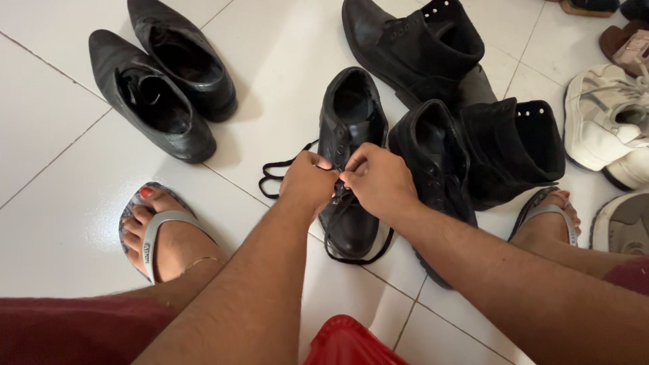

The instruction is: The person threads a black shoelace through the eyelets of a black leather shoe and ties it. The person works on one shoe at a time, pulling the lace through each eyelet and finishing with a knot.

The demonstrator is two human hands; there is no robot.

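Pinching the black lace point(287, 165) from both sides, the left hand point(307, 181) and right hand point(378, 181) meet over the black shoe point(351, 169) on the white tiled floor point(61, 223), each grip closed tight on the lace. The shoe stands between the feet, toe toward the person, seemingly so the eyelets face up within reach. The lace's slack loops lie on the floor around it.

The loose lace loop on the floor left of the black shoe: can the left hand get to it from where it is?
Probably yes. The lace loop lies on bare tile just beside the left hand, nothing between them, though that hand is pinching lace at the black shoe.
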